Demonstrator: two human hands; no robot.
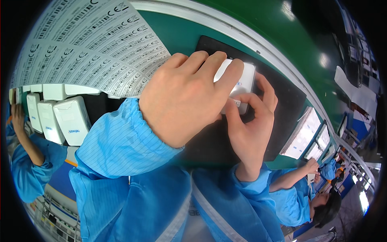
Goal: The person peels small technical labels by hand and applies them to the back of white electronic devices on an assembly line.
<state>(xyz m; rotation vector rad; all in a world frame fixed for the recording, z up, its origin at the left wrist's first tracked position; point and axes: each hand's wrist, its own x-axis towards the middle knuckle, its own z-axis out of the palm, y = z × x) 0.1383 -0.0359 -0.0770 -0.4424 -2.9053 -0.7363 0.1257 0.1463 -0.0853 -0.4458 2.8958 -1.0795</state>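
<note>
A small white box (246, 69) with rounded corners and blue print sits over a black mat (284, 99). My left hand (183, 92) reaches across it from the left, its fingers curved over the top and holding it. My right hand (254, 121) is at the box's near right corner, with thumb and index finger closed on a small white label (237, 103) with dark print. The other right fingers bend round the right side of the box. My left thumb and the box's left part are mostly hidden behind the left hand.
Large sheets of printed barcode labels (100, 48) spread at the upper left. Several white boxes (72, 119) stand below them. White blue-printed pieces (300, 135) lie at the right. A metal rail (242, 42) borders the green bench. Co-workers' hands show left (17, 117) and right (312, 165).
</note>
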